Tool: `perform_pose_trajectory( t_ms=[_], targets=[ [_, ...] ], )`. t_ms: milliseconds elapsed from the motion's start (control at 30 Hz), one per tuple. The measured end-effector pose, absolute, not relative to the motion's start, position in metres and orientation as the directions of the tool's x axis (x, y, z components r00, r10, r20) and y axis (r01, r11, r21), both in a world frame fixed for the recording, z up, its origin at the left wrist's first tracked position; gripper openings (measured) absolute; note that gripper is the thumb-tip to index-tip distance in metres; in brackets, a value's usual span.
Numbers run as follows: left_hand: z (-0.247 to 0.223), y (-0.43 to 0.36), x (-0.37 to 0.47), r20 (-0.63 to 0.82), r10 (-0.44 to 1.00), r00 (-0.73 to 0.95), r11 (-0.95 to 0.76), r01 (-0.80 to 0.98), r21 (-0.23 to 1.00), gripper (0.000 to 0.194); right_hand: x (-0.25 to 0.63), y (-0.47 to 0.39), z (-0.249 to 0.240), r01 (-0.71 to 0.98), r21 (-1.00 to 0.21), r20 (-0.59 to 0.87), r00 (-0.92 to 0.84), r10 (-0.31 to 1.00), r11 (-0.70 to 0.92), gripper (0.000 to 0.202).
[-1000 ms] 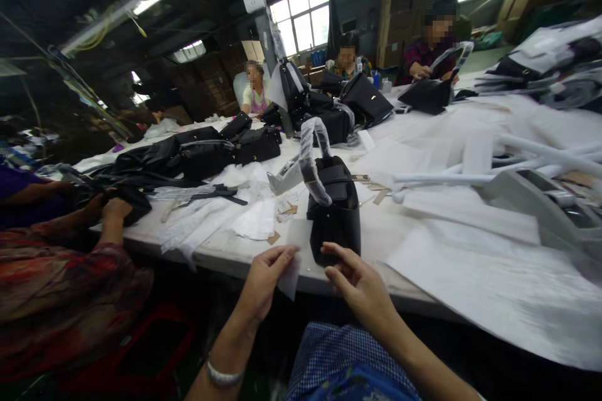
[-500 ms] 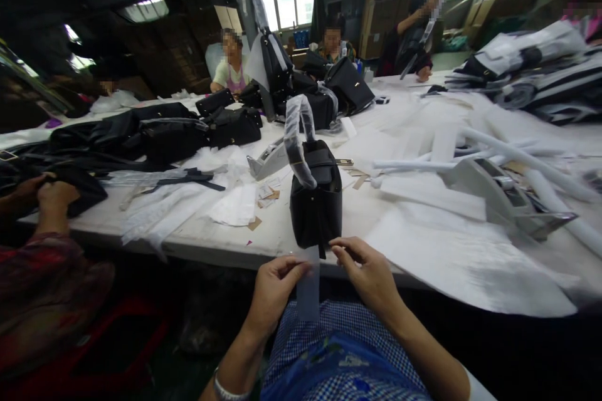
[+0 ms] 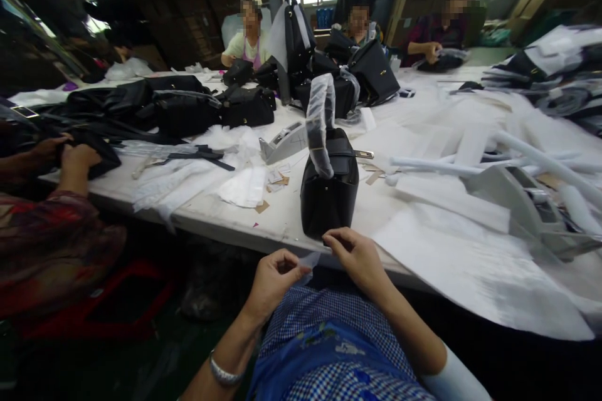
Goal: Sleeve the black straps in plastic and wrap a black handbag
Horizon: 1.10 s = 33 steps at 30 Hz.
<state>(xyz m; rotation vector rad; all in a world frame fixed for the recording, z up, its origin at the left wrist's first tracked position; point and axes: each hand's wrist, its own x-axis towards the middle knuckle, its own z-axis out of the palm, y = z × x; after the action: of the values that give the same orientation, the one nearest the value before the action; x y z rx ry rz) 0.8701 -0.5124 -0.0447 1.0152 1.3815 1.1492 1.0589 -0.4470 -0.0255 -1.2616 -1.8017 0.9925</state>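
A black handbag (image 3: 330, 207) stands upright at the table's front edge, its arched handle (image 3: 318, 122) wrapped in clear plastic. A dark strap with a gold metal end piece (image 3: 364, 155) sticks out from its right side. My left hand (image 3: 276, 279) pinches a small translucent plastic strip (image 3: 310, 259) just in front of the table, below the bag. At the bag's lower front, my right hand (image 3: 360, 257) has thumb and forefinger together on the end of a narrow black strap, mostly hidden by the fingertips.
Grey tape dispensers (image 3: 522, 203) stand right and behind the bag. White foam sheets (image 3: 451, 257) cover the right side. Black bags (image 3: 183, 114) are heaped at the left and back. A co-worker's hands (image 3: 79, 153) handle a black bag at left; other people sit across the table.
The plastic strip, which hung down long from my left hand, now shows shorter and slants up rightward. My right fingertips have closed on the strap end. The view has shifted left.
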Motion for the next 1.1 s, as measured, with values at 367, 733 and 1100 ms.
perform_pose_trajectory(
  t_ms=[367,733,1100],
  targets=[
    [-0.035,-0.516,0.886,-0.156,0.987,-0.038,0.154,-0.039,0.987,0.024,1.055,-0.466,-0.022,0.286,-0.948,0.031,-0.351,0.936,0.139,0.011],
    [-0.047,-0.514,0.885,-0.165,0.975,-0.148,0.169,0.017,0.985,0.018,1.067,-0.444,-0.032,0.458,-0.837,0.258,-0.155,0.954,0.301,0.019],
    [-0.054,-0.517,0.882,-0.082,0.98,-0.179,0.106,0.133,0.985,0.016,1.054,-0.433,-0.028,0.608,-0.699,0.327,-0.198,0.924,0.377,0.014]
  ],
)
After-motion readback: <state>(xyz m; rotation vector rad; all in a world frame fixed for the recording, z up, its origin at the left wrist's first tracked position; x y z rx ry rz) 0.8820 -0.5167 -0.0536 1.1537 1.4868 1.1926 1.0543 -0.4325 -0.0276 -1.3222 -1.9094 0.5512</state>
